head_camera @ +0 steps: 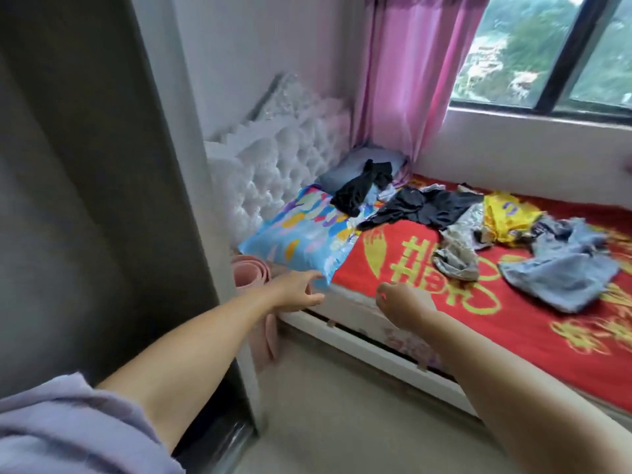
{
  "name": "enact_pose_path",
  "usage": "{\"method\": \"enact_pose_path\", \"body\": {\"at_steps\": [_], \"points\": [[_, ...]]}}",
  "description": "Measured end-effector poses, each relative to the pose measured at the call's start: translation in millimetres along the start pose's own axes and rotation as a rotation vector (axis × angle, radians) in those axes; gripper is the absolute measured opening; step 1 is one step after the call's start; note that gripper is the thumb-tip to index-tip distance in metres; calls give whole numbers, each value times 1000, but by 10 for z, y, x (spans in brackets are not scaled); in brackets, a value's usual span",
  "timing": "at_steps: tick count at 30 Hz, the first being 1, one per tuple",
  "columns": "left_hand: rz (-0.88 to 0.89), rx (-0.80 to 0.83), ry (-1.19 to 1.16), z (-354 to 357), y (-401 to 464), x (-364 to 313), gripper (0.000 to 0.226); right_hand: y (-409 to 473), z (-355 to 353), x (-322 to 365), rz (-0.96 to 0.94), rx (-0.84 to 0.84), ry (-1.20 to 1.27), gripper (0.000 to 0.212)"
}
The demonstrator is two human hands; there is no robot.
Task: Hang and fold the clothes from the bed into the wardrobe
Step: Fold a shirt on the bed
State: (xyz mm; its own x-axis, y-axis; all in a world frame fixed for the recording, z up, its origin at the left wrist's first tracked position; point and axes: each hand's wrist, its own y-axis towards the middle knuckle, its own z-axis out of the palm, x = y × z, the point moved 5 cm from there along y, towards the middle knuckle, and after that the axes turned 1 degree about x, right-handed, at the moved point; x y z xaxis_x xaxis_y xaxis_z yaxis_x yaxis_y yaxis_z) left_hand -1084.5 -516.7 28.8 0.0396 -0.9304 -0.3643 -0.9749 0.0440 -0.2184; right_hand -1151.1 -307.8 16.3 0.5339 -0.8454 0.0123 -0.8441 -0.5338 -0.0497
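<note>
Loose clothes lie across the bed's red blanket [533,323]. A black garment [359,188] rests by the pillows, a dark one [431,206] is spread in the middle, and a grey one [456,254] is crumpled beside it. Further right are a yellow one [506,217] and a light blue denim piece [564,268]. My left hand [297,290] reaches toward the corner of a colourful blue pillow [307,234], fingers loosely spread, holding nothing. My right hand [400,304] hovers over the blanket's near edge with fingers loosely curled and empty. The grey wardrobe side [85,200] stands at the left.
A white tufted headboard [273,159] backs the bed. A pink rolled mat [253,268] stands between wardrobe and bed. A pink curtain [410,80] hangs beside the window [547,56]. Beige floor [342,422] lies in front of the white bed frame [376,354].
</note>
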Motion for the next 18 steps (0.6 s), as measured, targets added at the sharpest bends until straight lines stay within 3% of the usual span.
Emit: {"method": "enact_pose_path", "body": {"at_steps": [9, 18], "points": [[203, 168, -139, 479, 1443, -1847, 56, -133, 123, -2315, 231, 93, -5, 31], [233, 261, -69, 671, 2596, -2353, 56, 213, 357, -3486, 353, 106, 43, 34]]}}
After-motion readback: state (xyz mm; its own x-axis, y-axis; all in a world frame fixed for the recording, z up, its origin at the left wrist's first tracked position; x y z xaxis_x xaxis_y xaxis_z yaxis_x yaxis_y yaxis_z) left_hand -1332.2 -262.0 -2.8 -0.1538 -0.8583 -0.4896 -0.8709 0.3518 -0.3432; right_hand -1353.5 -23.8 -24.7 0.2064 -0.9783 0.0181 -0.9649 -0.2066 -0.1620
